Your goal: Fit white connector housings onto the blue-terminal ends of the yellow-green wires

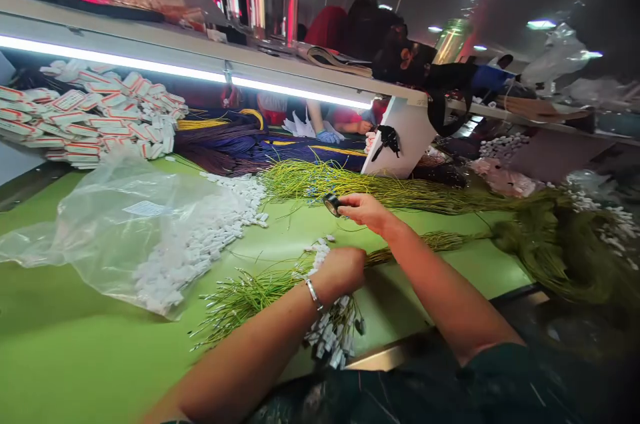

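Note:
My left hand (340, 271) is closed around a bundle of thin green wires (250, 294) tipped with small white connectors (333, 334), which hang below the fist near the table's front edge. A silver bracelet sits on that wrist. My right hand (365, 209) is raised a little further back and pinches a small dark roll, apparently tape (332, 204), between its fingers. Behind it lies a long spread of green wires (350, 184).
On the green table (75, 344), a clear plastic bag (115, 224) spills white connectors (220, 224) at the left. Stacked white labelled packs (90, 117) and dark wire bundles (240, 137) sit at the back. Another person's gloved hands (320, 131) work beyond the lit shelf.

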The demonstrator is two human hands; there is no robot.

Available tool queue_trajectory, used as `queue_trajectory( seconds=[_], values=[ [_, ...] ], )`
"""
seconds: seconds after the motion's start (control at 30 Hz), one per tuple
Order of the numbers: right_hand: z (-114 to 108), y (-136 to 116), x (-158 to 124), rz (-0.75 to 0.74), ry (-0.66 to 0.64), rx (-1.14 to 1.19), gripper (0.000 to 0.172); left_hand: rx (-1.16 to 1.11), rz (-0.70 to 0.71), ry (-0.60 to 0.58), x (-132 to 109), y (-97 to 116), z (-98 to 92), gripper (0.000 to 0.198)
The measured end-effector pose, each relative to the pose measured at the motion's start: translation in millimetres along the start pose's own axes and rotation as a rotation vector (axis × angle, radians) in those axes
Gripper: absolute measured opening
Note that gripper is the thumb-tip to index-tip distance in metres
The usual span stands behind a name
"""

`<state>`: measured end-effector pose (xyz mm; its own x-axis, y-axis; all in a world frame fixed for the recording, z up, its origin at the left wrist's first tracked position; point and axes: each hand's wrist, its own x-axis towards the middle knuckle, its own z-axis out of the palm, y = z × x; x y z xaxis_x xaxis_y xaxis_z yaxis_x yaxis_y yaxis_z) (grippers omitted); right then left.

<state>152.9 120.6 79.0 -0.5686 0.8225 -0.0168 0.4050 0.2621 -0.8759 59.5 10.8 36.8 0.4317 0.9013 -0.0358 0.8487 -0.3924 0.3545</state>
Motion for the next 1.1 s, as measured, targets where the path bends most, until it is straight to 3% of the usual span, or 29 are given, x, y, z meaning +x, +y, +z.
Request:
queue_trajectory(
  seconds=[0.07,0.17,0.3,0.4,0.47,0.53,0.67,0.73,0.8,0.9,1.1],
  values=[
    [-14.2,-4.9,-34.4,0.024,0.055,0.144,0.047,0.033,0.001,0.001,1.0,1.2,0.1,0.022],
    [-25.9,-2.2,-86.4,0.037,0.174,0.134,0.042,0.096,0.014,-0.008,3.1,6.5,0.5,0.024],
    [-27.2,13.2,-139.9,0.043,0.311,0.037,0.04,0.168,0.035,-0.037,6.4,12.5,1.1,0.025],
    [-21.7,21.6,-164.9,0.026,0.35,0.039,0.039,0.183,0.062,-0.07,8.0,11.8,-2.0,0.026],
    [-16.8,23.1,-175.0,0.023,0.361,0.064,0.038,0.129,0.078,-0.047,7.3,11.7,-6.9,0.04],
    [-11.9,22.7,-181.0,0.036,0.378,0.084,0.036,-0.02,0.074,0.075,4.1,14.7,-12.9,0.052],
    [-3.7,22.3,-185.5,0.043,0.425,0.087,0.033,-0.325,0.061,0.477,-9.7,28.2,-18.6,0.028],
    [-0.1,23.0,-185.7,0.016,0.421,0.096,0.034,-0.309,0.135,0.557,-16.8,34.1,-15.6,0.022],
    [3.3,23.3,-185.4,-0.008,0.407,0.104,0.034,-0.217,0.205,0.564,-22.2,37.0,-10.6,0.022],
    [7.3,22.5,-185.1,-0.02,0.39,0.085,0.032,-0.029,0.203,0.544,-27.9,37.3,-5.9,0.027],
    [13.2,20.8,-185.8,-0.044,0.335,0.163,0.032,0.222,0.251,0.4,-40.4,37.4,-12.7,0.026]
  ],
)
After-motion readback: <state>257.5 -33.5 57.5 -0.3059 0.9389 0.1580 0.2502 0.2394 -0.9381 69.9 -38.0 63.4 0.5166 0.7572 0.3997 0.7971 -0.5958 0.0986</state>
